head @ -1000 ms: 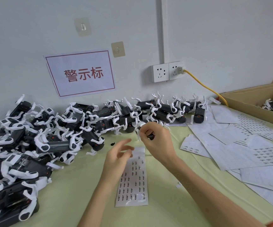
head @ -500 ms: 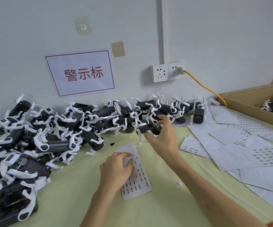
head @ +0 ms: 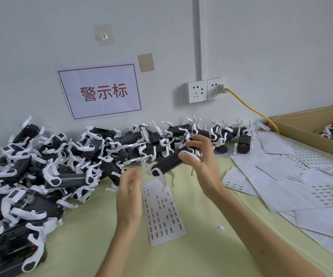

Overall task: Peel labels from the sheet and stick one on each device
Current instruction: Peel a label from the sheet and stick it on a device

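Nearest you, the label sheet [head: 164, 212] lies flat on the table [head: 191, 256], right under your hands so each peel is a short reach. Your left hand [head: 129, 194] floats above its left edge, fingers loosely straight, holding nothing I can make out. Just past it your right hand [head: 199, 162] has fingers and thumb curled round one device [head: 168, 161], lifted and tilted toward you, probably to show the sticking face. Farther back sits the pile of devices [head: 61, 160].
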`<state>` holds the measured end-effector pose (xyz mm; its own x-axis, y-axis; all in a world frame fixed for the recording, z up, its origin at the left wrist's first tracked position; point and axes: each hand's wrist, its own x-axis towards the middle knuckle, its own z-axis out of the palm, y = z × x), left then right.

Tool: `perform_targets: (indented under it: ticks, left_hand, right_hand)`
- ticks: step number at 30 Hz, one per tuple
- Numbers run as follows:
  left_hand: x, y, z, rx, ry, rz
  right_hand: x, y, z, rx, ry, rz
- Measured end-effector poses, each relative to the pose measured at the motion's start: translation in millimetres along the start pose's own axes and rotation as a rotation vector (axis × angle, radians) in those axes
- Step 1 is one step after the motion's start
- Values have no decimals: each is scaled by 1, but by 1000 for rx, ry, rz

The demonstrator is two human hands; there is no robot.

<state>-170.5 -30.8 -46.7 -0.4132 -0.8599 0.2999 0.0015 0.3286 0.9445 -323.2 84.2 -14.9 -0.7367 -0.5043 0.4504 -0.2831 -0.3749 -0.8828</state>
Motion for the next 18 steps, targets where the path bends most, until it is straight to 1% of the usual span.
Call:
perform_targets:
  ticks: [2,3,5,6,9,11,13,15,18]
  left_hand:
    - [1,5,-2,-141,-18,-36]
    - [1,6,-2,-205,-65,-91]
    - [-1,9,-2,-359,-232,-233]
    - [-2,10,-3,-423,-331,-298]
    - [-4,12,-7,-487,-573,-398]
    - [-5,14,-6,-495,-650,-425]
    - [-5,15,-5,-496,-690,-433]
    - [-6,14,-5,-494,-692,-438]
    - [-6,12,-3,-530,-637,-417]
  right_hand:
    - [1,0,-2,115,-156,110]
    - [1,0,-2,165,-236,168]
    - [0,1,-1,214,-353,237]
    - [0,2,0,227,-382,250]
    - [1,1,-2,260,-397,269]
    - [3,1,-6,264,-399,271]
    - [5,3,-8,262,-386,269]
    - [6,5,-8,221,-347,251]
    - [6,5,-4,39,-234,178]
